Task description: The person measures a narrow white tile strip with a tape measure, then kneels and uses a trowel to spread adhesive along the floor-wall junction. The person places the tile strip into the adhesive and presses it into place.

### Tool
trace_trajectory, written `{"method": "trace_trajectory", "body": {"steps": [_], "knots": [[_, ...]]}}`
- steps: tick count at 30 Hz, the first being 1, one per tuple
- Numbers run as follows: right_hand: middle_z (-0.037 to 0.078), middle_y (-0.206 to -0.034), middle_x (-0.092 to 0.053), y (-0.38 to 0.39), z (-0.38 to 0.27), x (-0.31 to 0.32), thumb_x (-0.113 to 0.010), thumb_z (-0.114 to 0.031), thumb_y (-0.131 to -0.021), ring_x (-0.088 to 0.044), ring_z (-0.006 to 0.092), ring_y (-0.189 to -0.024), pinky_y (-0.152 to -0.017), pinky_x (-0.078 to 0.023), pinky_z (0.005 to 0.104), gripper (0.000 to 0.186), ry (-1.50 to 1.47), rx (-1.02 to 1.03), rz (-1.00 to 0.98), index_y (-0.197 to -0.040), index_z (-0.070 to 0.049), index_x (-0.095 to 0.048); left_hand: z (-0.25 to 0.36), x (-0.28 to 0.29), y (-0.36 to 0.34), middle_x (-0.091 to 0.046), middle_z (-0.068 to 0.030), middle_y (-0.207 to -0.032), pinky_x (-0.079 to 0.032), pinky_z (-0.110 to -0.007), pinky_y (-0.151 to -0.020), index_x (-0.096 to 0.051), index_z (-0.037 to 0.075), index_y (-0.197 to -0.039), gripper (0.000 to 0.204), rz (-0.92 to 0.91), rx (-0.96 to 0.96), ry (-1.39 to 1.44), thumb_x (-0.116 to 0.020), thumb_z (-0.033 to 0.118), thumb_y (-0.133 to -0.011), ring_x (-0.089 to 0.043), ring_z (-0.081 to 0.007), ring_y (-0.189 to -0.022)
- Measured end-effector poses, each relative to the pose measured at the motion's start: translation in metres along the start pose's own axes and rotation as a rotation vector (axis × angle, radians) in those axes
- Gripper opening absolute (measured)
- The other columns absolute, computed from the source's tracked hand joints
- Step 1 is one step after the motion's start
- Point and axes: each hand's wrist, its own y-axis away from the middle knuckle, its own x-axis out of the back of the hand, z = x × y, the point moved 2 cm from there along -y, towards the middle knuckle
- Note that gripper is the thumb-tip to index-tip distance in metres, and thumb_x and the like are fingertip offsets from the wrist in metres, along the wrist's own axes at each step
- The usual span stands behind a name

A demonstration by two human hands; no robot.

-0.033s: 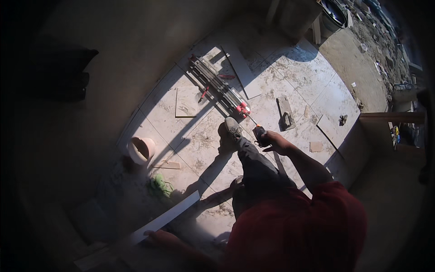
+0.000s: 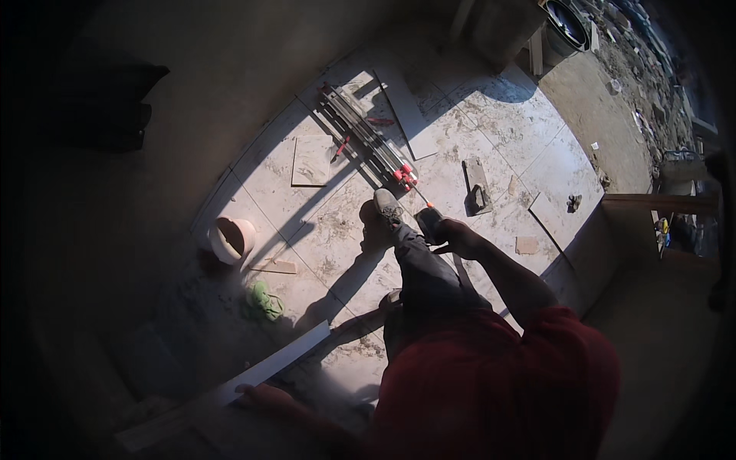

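Observation:
My left hand (image 2: 264, 396), low on the left, has its fingers around the edge of a long, narrow white strip (image 2: 287, 357), which looks like cut tile. Its far end lies in sunlight; the near part fades into shadow. Held in my right hand (image 2: 458, 238) is a dark, blocky hand tool with an orange front end (image 2: 430, 222). A thin line runs from that end toward the red-handled end of a tile cutter (image 2: 368, 134) on the floor; whether they touch I cannot tell. My shoe (image 2: 387, 205) stands just left of the tool.
On the dusty tiled floor lie a notched trowel (image 2: 475, 188), a square tile (image 2: 312, 161), a long tile (image 2: 406, 119) and red-handled pliers (image 2: 341, 148). A pinkish bucket (image 2: 232, 240) and a green cloth (image 2: 266, 300) are at the left. A dark bucket (image 2: 566, 31) stands at the far right.
The whole scene has shifted slightly up and left in the view. The dark tool looks a little turned in my right hand. My left hand keeps its hold on the strip.

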Motion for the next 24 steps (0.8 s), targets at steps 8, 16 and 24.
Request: {"method": "trace_trajectory", "body": {"steps": [8, 16, 24], "knots": [[0.019, -0.117, -0.057, 0.149, 0.007, -0.134, -0.064, -0.033, -0.076, -0.053, 0.0348, -0.115, -0.1, -0.041, 0.0516, 0.062, -0.487, -0.218, -0.613, -0.127, 0.001, -0.048, 0.023, 0.189, 0.124, -0.048, -0.0155, -0.09, -0.035, -0.036, -0.077, -0.038, -0.003, -0.114, 0.055, 0.208, -0.055, -0.09, -0.052, 0.047, -0.093, -0.047, -0.0215, -0.084], [0.01, -0.108, -0.057, 0.145, -0.025, -0.216, -0.065, -0.046, -0.079, -0.058, 0.021, -0.096, -0.086, -0.051, 0.0373, 0.073, 0.53, -0.248, -0.838, -0.132, -0.002, -0.045, 0.01, 0.256, 0.233, -0.031, 0.0048, -0.054, -0.02, -0.026, -0.04, -0.048, 0.013, -0.084, 0.032, 0.322, 0.075, 0.124, -0.066, 0.04, -0.083, -0.029, -0.0066, -0.043], [0.008, -0.119, -0.057, 0.165, -0.032, -0.238, -0.072, -0.021, -0.08, -0.056, 0.0177, -0.111, -0.093, -0.045, 0.0332, 0.057, 1.175, 0.169, -1.227, -0.129, -0.005, -0.048, 0.036, 0.133, 0.286, -0.05, -0.0008, -0.06, -0.047, -0.028, -0.037, -0.056, 0.008, -0.09, 0.021, -0.003, 0.63, 0.152, -0.051, 0.028, -0.096, -0.053, -0.0136, -0.042]]}}
